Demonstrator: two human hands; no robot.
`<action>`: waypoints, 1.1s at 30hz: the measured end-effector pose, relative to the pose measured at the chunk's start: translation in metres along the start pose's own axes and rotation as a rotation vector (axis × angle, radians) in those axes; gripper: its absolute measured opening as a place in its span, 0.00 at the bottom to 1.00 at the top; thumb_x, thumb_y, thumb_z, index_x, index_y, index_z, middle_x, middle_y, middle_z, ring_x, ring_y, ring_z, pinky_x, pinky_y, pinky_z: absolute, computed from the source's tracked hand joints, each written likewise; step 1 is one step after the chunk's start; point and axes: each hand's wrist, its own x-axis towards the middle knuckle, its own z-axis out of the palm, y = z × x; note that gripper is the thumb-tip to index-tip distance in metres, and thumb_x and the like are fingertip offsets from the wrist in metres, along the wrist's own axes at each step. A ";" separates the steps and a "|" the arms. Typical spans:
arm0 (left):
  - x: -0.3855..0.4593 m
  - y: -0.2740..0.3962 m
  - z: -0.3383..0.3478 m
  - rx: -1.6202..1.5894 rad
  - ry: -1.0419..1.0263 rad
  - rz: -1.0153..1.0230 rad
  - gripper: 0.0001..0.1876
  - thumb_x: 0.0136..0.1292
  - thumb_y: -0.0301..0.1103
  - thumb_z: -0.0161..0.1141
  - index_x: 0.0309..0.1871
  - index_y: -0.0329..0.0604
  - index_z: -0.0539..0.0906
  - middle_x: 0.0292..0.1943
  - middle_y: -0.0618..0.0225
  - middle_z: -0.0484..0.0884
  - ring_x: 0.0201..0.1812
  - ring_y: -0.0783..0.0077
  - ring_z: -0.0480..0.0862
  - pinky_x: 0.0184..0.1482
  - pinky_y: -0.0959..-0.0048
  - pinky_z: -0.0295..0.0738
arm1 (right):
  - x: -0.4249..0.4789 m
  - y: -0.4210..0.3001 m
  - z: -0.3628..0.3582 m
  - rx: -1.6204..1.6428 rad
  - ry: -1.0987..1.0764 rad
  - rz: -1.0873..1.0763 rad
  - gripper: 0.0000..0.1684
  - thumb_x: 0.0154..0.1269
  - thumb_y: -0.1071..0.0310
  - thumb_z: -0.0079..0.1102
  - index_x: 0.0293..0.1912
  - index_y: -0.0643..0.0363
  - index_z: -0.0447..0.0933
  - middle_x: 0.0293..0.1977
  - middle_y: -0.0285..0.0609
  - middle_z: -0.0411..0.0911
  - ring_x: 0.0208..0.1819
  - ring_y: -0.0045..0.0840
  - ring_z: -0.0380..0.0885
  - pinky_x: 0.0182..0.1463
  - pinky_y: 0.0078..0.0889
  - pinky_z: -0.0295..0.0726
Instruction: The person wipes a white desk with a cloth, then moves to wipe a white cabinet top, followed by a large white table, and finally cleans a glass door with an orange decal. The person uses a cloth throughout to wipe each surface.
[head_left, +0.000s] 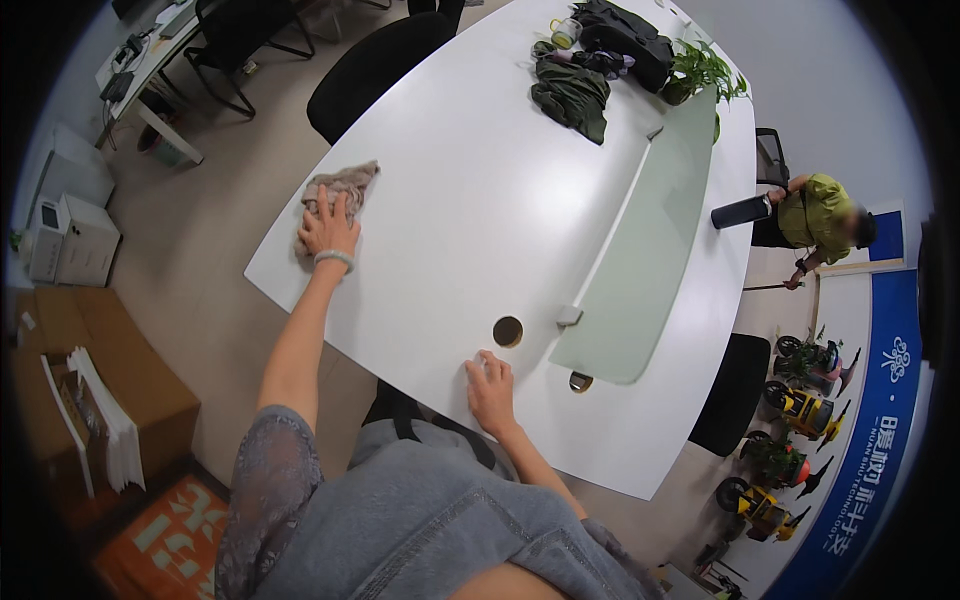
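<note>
My left hand (330, 227) lies over a grey-brown cloth (352, 184), pressing it to the white tabletop (427, 217) near the table's left edge. Its fingers are spread on the bunched fabric, and one end of the cloth sticks out past the fingertips. A bracelet circles that wrist. Close to the table's near edge, my right hand (493, 394) rests on the tabletop with bent fingers and holds nothing. Just beyond its fingertips is a round cable hole (508, 331).
A frosted glass divider (645, 255) on metal clamps (570, 316) runs along the table. Farther off lie a dark green garment (574, 97), a black bag (626, 41), a glass mug (565, 33) and a potted plant (697, 71). Across the table, a person (814, 217) holds a dark bottle (741, 212).
</note>
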 end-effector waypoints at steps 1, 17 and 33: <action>0.023 0.012 0.001 -0.018 -0.011 -0.053 0.30 0.59 0.49 0.65 0.66 0.74 0.70 0.78 0.76 0.53 0.65 0.46 0.64 0.58 0.43 0.64 | 0.008 -0.008 0.004 -0.025 0.003 0.022 0.29 0.51 0.77 0.60 0.56 0.56 0.75 0.63 0.50 0.65 0.59 0.46 0.65 0.59 0.49 0.68; 0.038 0.108 0.019 -0.493 0.240 1.285 0.21 0.52 0.42 0.67 0.50 0.80 0.82 0.69 0.80 0.71 0.59 0.64 0.77 0.51 0.55 0.72 | 0.109 -0.009 0.049 -0.200 0.134 -0.110 0.30 0.48 0.72 0.63 0.55 0.43 0.76 0.65 0.37 0.66 0.60 0.32 0.66 0.52 0.44 0.63; -0.044 0.241 0.015 -0.613 0.182 1.468 0.10 0.58 0.38 0.59 0.45 0.62 0.81 0.52 0.72 0.79 0.43 0.57 0.80 0.40 0.52 0.73 | 0.111 -0.013 0.041 -0.166 0.134 -0.061 0.31 0.46 0.70 0.64 0.54 0.43 0.77 0.63 0.35 0.69 0.58 0.28 0.69 0.49 0.38 0.65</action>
